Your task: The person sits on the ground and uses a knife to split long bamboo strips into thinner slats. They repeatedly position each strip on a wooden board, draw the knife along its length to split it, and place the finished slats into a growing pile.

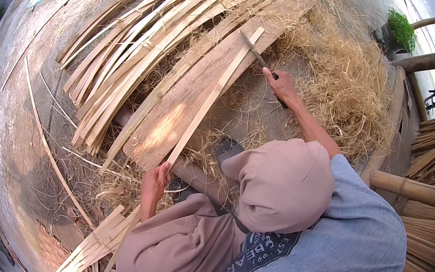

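Observation:
A long pale bamboo strip [213, 97] lies slantwise over a wooden board [171, 121]. My left hand [155, 186] pinches the near end of this strip, just past the board's lower left end. In my right hand [283, 88] is a knife [253, 47], its dark handle gripped in the closed fingers. The blade points away from me and crosses the strip close to its far end; whether it cuts into it I cannot tell. Curly thin shavings [329, 59] surround the board, heaped mostly to the right of my right hand.
Beyond the board lies a wide pile of split bamboo strips [160, 44]. A smaller bundle of strips [96, 245] rests at my left. Bamboo poles [420, 191] and more strips [428, 231] are at the right, with a green potted plant [402, 30] farther off.

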Action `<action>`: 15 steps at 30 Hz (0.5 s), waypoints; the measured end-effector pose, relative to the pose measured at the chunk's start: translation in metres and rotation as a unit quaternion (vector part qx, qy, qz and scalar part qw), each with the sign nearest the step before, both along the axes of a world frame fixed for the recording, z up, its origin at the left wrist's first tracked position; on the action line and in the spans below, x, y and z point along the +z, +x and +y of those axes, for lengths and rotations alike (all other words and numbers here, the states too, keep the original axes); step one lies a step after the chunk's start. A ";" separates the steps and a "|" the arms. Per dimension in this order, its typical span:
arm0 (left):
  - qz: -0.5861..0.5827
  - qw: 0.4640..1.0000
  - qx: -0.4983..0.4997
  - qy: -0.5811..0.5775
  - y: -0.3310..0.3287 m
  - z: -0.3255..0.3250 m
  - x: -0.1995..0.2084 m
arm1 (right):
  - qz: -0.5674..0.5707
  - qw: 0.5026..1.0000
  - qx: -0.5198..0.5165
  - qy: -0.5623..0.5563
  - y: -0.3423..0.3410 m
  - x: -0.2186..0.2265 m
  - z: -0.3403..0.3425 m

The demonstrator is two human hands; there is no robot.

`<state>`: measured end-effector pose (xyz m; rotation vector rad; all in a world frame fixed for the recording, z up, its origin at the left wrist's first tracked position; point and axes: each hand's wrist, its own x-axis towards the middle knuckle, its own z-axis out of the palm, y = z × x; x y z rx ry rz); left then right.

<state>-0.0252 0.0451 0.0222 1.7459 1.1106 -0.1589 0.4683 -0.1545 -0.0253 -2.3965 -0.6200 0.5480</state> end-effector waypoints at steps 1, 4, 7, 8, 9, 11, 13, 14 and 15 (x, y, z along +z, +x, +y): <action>0.006 1.000 0.011 0.006 -0.003 0.002 -0.004 | -0.033 0.996 0.078 -0.005 -0.014 0.005 0.004; 0.012 0.999 0.021 -0.034 -0.019 -0.003 0.010 | -0.096 0.977 0.191 0.005 -0.044 0.009 0.001; -0.015 0.997 0.041 -0.066 -0.031 -0.012 0.021 | 0.007 1.000 0.020 0.016 -0.001 0.009 -0.008; -0.004 0.998 0.042 -0.052 -0.031 -0.013 0.017 | -0.014 0.999 0.029 0.020 0.003 0.004 -0.004; 0.004 0.999 0.041 -0.036 -0.032 -0.010 0.011 | -0.038 0.998 0.034 0.028 0.002 -0.001 0.006; 0.013 0.998 0.056 -0.024 -0.039 -0.011 0.012 | -0.117 0.979 0.164 0.033 -0.018 -0.005 0.013; 0.019 0.997 0.061 -0.046 -0.048 -0.015 0.021 | -0.121 0.986 0.109 0.029 -0.007 -0.007 0.005; 0.022 0.997 0.052 -0.051 -0.052 -0.015 0.016 | -0.122 0.989 0.077 0.021 0.001 -0.007 -0.007; 0.022 0.997 0.051 -0.049 -0.054 -0.014 0.014 | -0.050 0.999 -0.014 0.007 0.025 0.006 -0.005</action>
